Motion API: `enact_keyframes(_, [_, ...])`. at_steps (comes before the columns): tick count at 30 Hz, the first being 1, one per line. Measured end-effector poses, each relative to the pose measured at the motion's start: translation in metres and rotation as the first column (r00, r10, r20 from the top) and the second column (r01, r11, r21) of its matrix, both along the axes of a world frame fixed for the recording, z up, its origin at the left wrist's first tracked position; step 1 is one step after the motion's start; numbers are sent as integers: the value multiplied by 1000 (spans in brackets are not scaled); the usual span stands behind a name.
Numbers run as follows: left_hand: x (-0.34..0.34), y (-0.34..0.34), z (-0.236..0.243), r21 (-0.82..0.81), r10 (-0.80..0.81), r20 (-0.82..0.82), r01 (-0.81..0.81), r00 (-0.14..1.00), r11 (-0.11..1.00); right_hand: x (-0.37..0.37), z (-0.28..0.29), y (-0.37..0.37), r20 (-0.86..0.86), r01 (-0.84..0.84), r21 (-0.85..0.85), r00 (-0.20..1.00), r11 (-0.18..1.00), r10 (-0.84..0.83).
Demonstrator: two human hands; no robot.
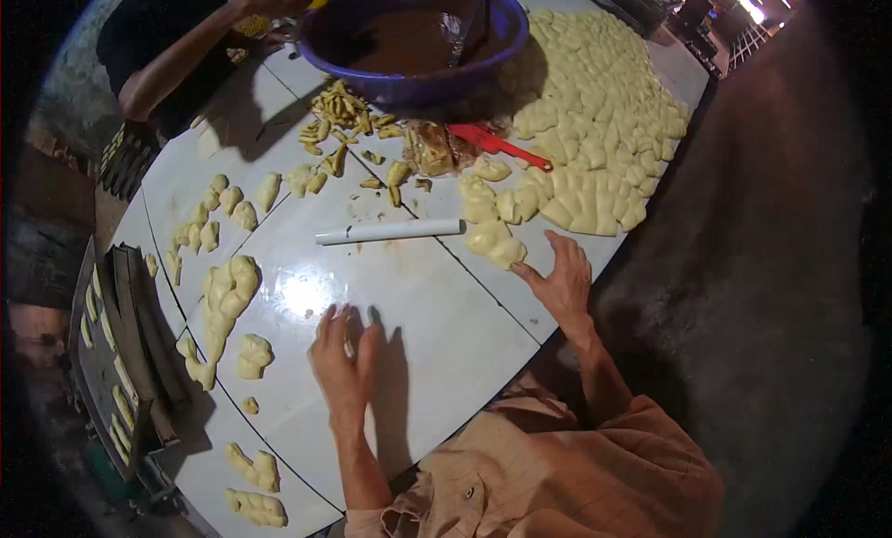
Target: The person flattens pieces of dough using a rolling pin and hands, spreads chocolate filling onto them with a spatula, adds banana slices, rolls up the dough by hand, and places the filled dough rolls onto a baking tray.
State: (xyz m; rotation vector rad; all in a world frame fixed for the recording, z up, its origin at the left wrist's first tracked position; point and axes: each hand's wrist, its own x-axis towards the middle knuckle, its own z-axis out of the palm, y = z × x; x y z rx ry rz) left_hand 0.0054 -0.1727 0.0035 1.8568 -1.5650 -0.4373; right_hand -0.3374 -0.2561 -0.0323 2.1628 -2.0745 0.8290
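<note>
My left hand (pixel 342 363) hangs over the white tabletop (pixel 446 306), its fingers loosely bent and apart with nothing in them. My right hand (pixel 565 282) is at the right edge of the table, thumb and fingers spread. Its thumb tip lies at the edge of a pale yellow dough piece (pixel 495 244), seemingly touching it. Behind that piece spreads a wide bed of cut dough pieces (pixel 595 101). A white rolling rod (pixel 390 231) lies crosswise ahead of my hands. Beyond it, a red-handled tool (pixel 502 148) rests beside a clear plastic bag with brown contents (pixel 430 150).
A purple basin (pixel 418 90) of brown filling stands at the back. Small yellowish-brown strips (pixel 342 111) are heaped before it. Dough lumps (pixel 229 296) dot the left side. Trays with dough sticks (pixel 116 371) stand at far left. Another person's arm (pixel 181 64) reaches in at upper left.
</note>
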Motion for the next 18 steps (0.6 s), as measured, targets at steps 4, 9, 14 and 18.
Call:
enact_keyframes(4, [-68,-57,-4,42,-324,-60,327,944,944,21,10,-13,-21,-107,73,994,992,109])
enact_keyframes(9, [-125,-111,-28,70,-561,130,556,818,828,2,-7,-25,235,-203,182,959,962,158])
enact_keyframes(14, [-163,-138,-23,-3,-627,326,664,708,748,-36,-28,-25,920,-429,134,389,893,48])
enact_keyframes(18, [-173,-145,-34,-60,-623,305,668,720,742,-38,0,-32,948,-520,285,278,805,-157])
